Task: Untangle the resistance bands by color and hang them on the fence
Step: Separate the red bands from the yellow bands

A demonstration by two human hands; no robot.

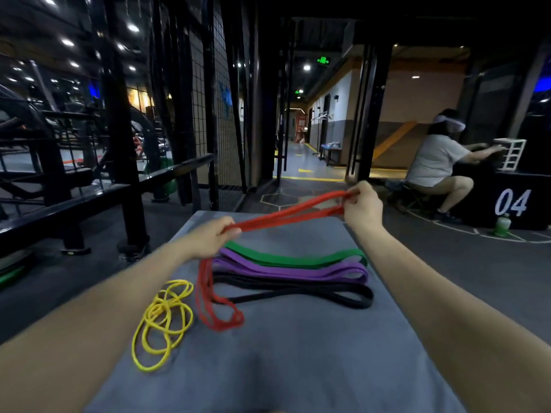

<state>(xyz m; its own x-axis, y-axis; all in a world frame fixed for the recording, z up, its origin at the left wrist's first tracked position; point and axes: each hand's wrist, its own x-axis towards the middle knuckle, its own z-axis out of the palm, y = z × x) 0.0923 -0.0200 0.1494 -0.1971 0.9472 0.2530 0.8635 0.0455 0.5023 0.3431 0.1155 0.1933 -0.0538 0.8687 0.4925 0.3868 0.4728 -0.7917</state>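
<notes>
While the red bands (286, 211) ran taut between my two hands, I had them raised above the grey mat (298, 347). My left hand (208, 236) was curled round the near part of the strands, and below it the slack dropped in loops whose ends lay on the mat, beside the yellow bands (162, 320). My right hand (359, 204) pinched the far end between fingertips and thumb, up and away from me.

Green band (295, 259), purple band (293, 269) and black band (298, 289) lay stacked flat and touching one another on the mat, already looking sorted. The yellow ones sat coiled in a loose tangle at near left, apart from that stack.

Judging it, I was mid-separation on red. To do this well, I reckoned, I should hold the right-hand pinch steady and let the left feed strand along, so the hanging loops come free without knotting. Lifting higher would clear the tails off the mat and away from the yellow coil. How many red bands I held I couldn't tell; the strands overlapped.

The mesh fence (220, 114) stood ahead on my left, well apart from the mat. A seated person (438, 162) was working far right.
</notes>
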